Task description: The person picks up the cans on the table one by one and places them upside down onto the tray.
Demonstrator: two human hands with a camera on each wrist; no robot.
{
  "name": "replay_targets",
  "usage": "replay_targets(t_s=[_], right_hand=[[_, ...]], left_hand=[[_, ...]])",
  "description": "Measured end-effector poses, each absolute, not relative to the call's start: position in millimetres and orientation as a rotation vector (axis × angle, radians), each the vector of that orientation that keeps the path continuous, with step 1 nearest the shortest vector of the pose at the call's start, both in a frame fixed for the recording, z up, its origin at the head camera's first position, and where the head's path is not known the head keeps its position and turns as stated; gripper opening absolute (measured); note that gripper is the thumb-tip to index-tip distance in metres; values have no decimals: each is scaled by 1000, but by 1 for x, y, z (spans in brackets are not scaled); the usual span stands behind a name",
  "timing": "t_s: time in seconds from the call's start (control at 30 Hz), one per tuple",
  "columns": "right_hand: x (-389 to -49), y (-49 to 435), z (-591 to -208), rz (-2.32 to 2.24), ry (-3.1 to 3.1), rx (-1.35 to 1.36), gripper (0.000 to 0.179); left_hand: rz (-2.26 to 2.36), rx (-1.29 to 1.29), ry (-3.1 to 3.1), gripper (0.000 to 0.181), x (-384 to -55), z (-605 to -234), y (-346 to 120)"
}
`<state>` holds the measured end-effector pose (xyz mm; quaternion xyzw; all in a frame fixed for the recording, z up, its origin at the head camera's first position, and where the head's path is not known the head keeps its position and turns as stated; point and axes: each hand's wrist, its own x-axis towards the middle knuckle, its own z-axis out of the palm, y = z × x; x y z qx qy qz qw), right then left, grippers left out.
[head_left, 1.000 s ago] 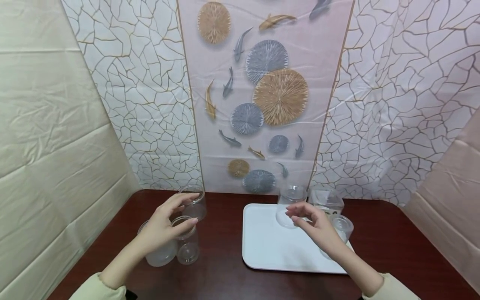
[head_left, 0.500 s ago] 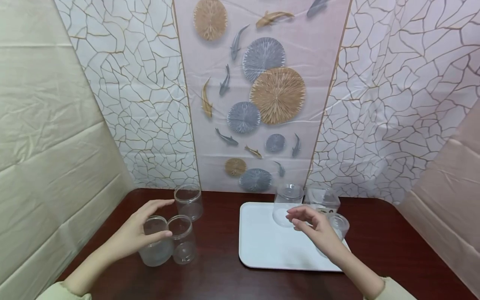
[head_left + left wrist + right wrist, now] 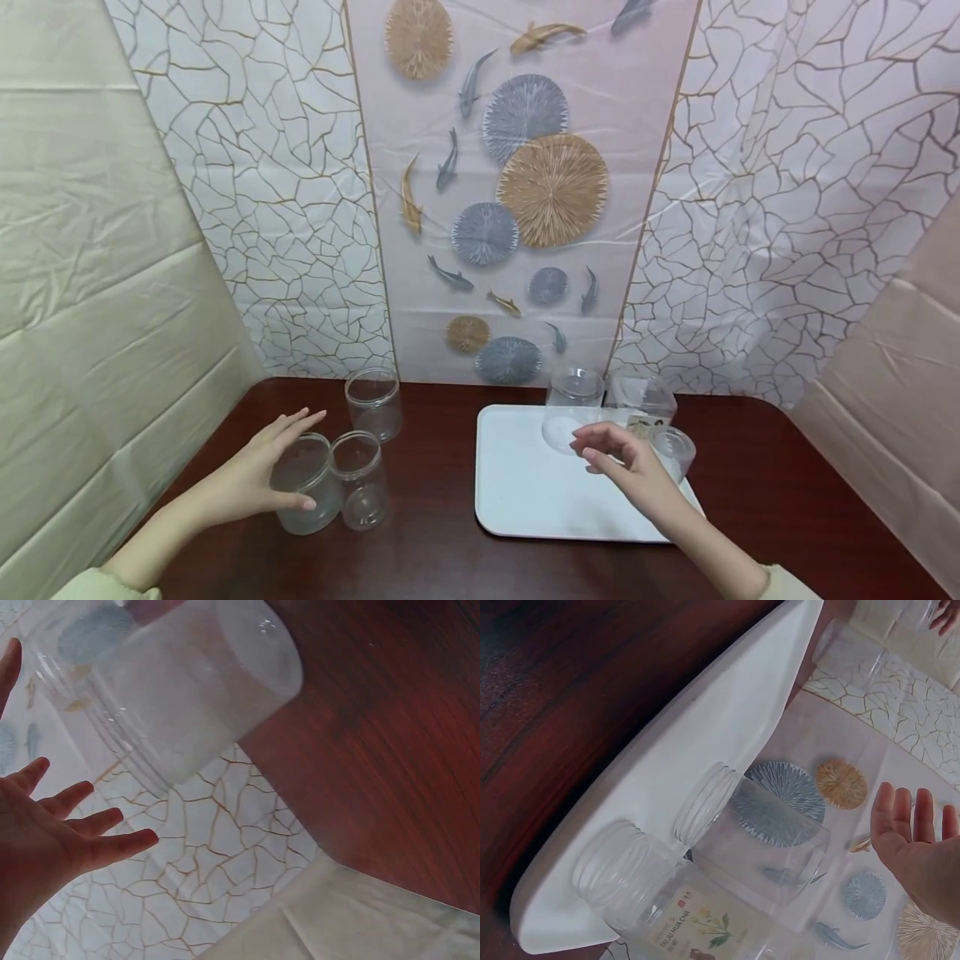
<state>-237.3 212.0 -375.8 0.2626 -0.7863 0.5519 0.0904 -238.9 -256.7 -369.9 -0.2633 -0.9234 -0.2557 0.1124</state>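
Observation:
My left hand (image 3: 240,475) reaches around the far left wide clear jar (image 3: 309,492), thumb and fingers spread. In the left wrist view a gap shows between the fingers (image 3: 112,847) and the upright, open-mouthed jar (image 3: 195,690). A slimmer jar (image 3: 362,475) stands just right of it, and another jar (image 3: 375,408) is behind. Over the white tray (image 3: 517,483), my right hand (image 3: 633,471) hovers with loosely bent fingers, holding nothing. Near it are a round jar (image 3: 572,408), a squarish labelled jar (image 3: 647,398) and a small jar (image 3: 675,450), partly hidden by the hand.
In the right wrist view the labelled jar (image 3: 697,915) and the round jar (image 3: 757,832) stand mouth-down on the tray. Dark red-brown wood forms the tabletop (image 3: 427,542). Patterned cloth (image 3: 555,192) hangs behind, with a pale padded wall (image 3: 112,292) at left.
My left hand has moved left and down, away from the back and slimmer jars to the wide jar, with its fingers spread wider. The right hand stays nearly still over the tray.

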Motion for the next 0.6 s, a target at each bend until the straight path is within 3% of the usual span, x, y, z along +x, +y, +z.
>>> replay_targets(t_s=[0.6], right_hand=[[-234, 214, -383, 1693, -2343, 810, 24]], left_hand=[[-610, -686, -2901, 105, -256, -384, -267]])
